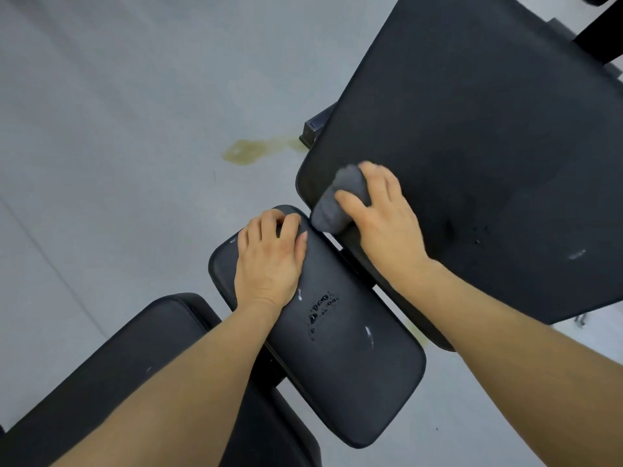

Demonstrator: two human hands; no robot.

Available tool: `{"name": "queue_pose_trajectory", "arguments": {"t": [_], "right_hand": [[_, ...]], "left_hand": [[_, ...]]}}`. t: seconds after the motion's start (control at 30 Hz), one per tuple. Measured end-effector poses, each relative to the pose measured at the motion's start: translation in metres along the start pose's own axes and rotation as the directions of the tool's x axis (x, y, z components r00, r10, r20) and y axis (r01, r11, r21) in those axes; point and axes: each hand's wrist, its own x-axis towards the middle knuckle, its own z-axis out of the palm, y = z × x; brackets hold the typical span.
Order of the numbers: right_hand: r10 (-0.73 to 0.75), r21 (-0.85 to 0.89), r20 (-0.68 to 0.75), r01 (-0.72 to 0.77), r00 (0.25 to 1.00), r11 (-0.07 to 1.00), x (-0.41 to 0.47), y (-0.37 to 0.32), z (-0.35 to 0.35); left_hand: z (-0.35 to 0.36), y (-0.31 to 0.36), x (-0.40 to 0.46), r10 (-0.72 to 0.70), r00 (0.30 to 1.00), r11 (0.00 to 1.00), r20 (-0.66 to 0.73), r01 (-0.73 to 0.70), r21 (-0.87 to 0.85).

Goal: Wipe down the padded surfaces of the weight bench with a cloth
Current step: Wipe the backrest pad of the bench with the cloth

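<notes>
A black weight bench fills the right and lower part of the head view. Its large back pad [472, 146] slants up to the right, the smaller seat pad [347, 365] lies in the middle, and a third pad [135, 358] sits at the lower left. My right hand [387, 217] presses a bunched grey cloth [337, 203] onto the lower left corner of the back pad. My left hand [269, 257] rests flat on the far end of the seat pad, fingers curled over its edge. Water droplets [322, 308] bead on the seat pad beside my left wrist.
The floor [118, 129] is pale grey, with a yellowish stain [249, 151] just left of the back pad. A black metal frame foot [313, 129] pokes out from under the back pad. Another black frame bar [600, 35] crosses the top right corner.
</notes>
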Motion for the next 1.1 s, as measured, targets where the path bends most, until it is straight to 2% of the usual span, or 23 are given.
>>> {"name": "queue_pose_trajectory", "arguments": {"t": [0.07, 0.2, 0.33, 0.4, 0.53, 0.7, 0.83, 1.1], "right_hand": [[0.021, -0.053, -0.025, -0.022, 0.999, 0.998, 0.016, -0.005, 0.007], [0.120, -0.121, -0.031, -0.123, 0.992, 0.985, -0.005, -0.012, 0.000], [0.281, 0.039, 0.068, -0.284, 0.957, 0.958, 0.004, -0.031, 0.000], [0.325, 0.010, 0.067, -0.327, 0.943, 0.945, 0.022, -0.035, 0.006], [0.258, -0.111, 0.018, -0.255, 0.966, 0.961, 0.038, -0.024, 0.020], [0.034, -0.066, -0.130, -0.043, 0.991, 0.997, -0.015, 0.004, 0.000], [0.062, -0.028, -0.108, -0.066, 0.992, 0.997, -0.050, 0.015, -0.009], [0.066, 0.075, -0.097, -0.059, 0.993, 0.995, 0.024, 0.008, 0.009]], "left_hand": [[0.000, -0.001, -0.001, 0.005, 1.000, 1.000, 0.000, -0.005, -0.003], [0.000, -0.001, 0.000, 0.008, 1.000, 1.000, -0.007, -0.008, 0.001], [0.000, -0.001, 0.000, 0.016, 1.000, 1.000, -0.012, -0.016, 0.000], [0.000, 0.000, 0.000, 0.011, 1.000, 1.000, -0.009, -0.011, -0.003], [0.001, -0.001, 0.001, -0.002, 1.000, 1.000, -0.007, 0.002, -0.002], [-0.001, -0.001, -0.001, -0.004, 1.000, 1.000, 0.001, 0.004, -0.022], [-0.002, 0.000, 0.000, -0.006, 1.000, 1.000, 0.010, 0.007, -0.022], [-0.002, 0.000, 0.001, -0.008, 1.000, 1.000, 0.018, 0.009, -0.012]]}}
